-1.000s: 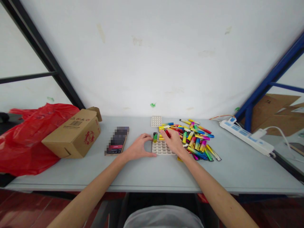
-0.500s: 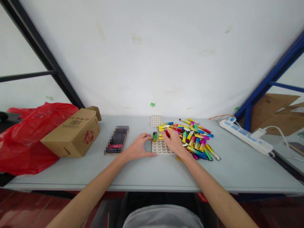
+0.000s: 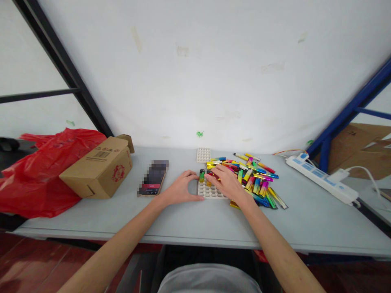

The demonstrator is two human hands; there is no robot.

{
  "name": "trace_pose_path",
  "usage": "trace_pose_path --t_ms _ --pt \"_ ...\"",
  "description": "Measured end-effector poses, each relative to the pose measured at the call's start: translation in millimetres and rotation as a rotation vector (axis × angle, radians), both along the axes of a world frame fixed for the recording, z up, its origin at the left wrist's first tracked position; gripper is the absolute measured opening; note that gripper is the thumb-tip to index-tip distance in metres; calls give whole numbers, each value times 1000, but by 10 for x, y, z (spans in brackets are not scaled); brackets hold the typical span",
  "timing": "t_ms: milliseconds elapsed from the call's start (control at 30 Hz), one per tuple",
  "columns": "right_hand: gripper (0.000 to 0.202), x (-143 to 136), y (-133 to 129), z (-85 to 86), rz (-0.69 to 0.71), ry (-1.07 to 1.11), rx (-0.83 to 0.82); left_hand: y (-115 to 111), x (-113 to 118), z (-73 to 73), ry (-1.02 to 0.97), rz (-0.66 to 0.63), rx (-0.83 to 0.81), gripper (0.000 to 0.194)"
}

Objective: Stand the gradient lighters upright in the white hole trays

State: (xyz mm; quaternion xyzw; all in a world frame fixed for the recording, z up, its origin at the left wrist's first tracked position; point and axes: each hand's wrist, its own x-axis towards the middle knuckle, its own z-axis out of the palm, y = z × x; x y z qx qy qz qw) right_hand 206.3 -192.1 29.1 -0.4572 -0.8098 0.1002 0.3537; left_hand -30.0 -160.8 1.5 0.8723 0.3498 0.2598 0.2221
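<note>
A pale tray with rows of holes point(image 3: 214, 193) lies in front of me. A green-and-yellow lighter point(image 3: 202, 176) stands upright at its back left corner. My left hand point(image 3: 184, 188) spans the tray's left end, thumb at the front corner and fingers at the back, holding it. My right hand point(image 3: 224, 179) is over the tray, its fingers closed on a red-and-orange lighter point(image 3: 209, 180) that stands upright beside the green one. The right hand covers part of the tray. A pile of shiny, many-coloured lighters point(image 3: 256, 185) lies just right of it.
A second holed tray point(image 3: 203, 155) lies behind, near the wall. Left are a phone point(image 3: 153, 178), a cardboard box point(image 3: 99, 169) and a red plastic bag point(image 3: 39, 179). A white power strip point(image 3: 322, 179) lies at the right, with cables running from it.
My right hand has brought the red-and-orange lighter from the pile's edge to the tray, next to the green one. My left hand stays at the tray. The view has shifted slightly.
</note>
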Motion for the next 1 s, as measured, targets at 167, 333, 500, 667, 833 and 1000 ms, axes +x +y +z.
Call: trace_pose_path --t_ms 167,333,500,667,833,1000 --pt "44 -6 28 -45 -9 77 -115 -1 2 -1 4 0 3 67" --pt "44 -44 71 -103 37 119 -157 0 5 3 8 -9 9 68" --pt "44 -47 125 -150 13 35 -87 -3 6 11 1 -12 -5 69" --pt "41 -78 139 -176 39 -76 -58 3 6 3 1 -9 -2 67" --pt "42 -84 106 -36 -2 -137 14 0 1 -1 -3 0 -7 68" --pt "36 314 -108 272 7 -21 -91 4 -4 8 24 -7 -23 68"
